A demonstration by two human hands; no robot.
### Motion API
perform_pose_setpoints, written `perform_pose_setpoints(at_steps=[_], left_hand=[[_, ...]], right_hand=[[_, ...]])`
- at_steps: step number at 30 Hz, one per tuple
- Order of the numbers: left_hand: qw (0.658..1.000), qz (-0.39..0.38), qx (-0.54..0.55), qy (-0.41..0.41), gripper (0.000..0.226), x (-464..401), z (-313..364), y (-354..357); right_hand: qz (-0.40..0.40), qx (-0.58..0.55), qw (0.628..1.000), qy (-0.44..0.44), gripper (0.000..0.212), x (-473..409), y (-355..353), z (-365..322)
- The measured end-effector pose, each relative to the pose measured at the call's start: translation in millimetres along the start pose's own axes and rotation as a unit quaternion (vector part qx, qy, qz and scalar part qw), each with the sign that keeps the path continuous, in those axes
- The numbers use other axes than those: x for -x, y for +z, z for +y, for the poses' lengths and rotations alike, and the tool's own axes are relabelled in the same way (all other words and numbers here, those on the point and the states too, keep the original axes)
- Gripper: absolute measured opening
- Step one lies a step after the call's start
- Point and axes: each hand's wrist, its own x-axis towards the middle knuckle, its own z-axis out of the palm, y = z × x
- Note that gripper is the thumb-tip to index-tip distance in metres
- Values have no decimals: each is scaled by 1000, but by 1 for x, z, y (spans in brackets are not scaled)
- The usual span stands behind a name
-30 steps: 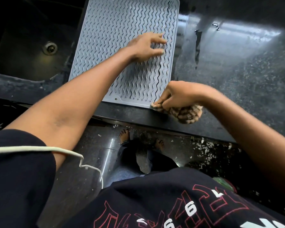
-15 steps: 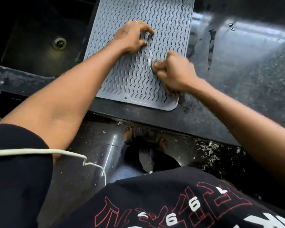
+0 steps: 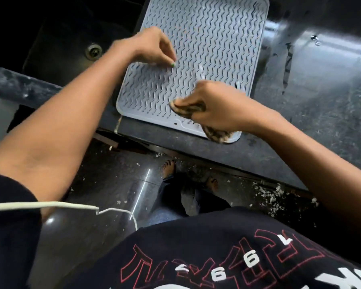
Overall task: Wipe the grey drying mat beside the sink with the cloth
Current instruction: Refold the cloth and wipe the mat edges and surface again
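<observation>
The grey drying mat [image 3: 213, 49] with wavy ridges lies on the dark counter, just right of the sink. My right hand [image 3: 215, 105] grips a crumpled brown patterned cloth [image 3: 214, 133] and presses it on the mat's near right part; cloth ends stick out on both sides of the fist. My left hand [image 3: 152, 47] rests on the mat's left side, fingers bent down with the tips touching the ridges, nothing in it.
A dark sink [image 3: 71, 44] with a round drain [image 3: 94, 51] sits left of the mat. Wet black counter [image 3: 321, 84] stretches to the right. Below the counter edge are my bare feet [image 3: 169, 168] on a littered floor. A white cable [image 3: 71, 205] crosses my left arm.
My right hand with the cloth has slid back toward the mat's near right corner after reaching the middle. My left hand has shifted to the mat's left edge.
</observation>
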Motion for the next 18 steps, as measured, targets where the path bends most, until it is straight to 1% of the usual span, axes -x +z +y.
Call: perform_pose_setpoints(at_steps=[2, 4, 5, 7, 9, 11, 14, 17, 18], left_hand=[[995, -73, -40, -54, 18, 4, -16, -13], [988, -111, -63, -90, 16, 6, -26, -19], [986, -115, -70, -97, 14, 5, -26, -19], [984, -114, -88, -106, 14, 3, -22, -16], [981, -111, -104, -121, 20, 3, -17, -10], [979, -104, -114, -132, 27, 4, -15, -7], [978, -104, -107, -146, 30, 7, -12, -5], [975, -112, -103, -160, 32, 9, -6, -5], [974, -115, -111, -163, 35, 10, -3, -5]], right_hand=[[15, 8, 998, -52, 40, -25, 12, -16], [17, 44, 995, -93, 45, -53, 28, -33], [21, 71, 992, -106, 45, -66, 36, -40], [25, 134, 983, -127, 38, -85, 49, -51], [-7, 187, 972, -139, 32, -92, 57, -55], [-26, 216, 964, -152, 30, -88, 63, -51], [-42, 216, 965, -145, 25, -61, 55, -32], [-85, 213, 968, -105, 15, -17, 35, 0], [-98, 218, 967, -86, 17, -1, 29, 11]])
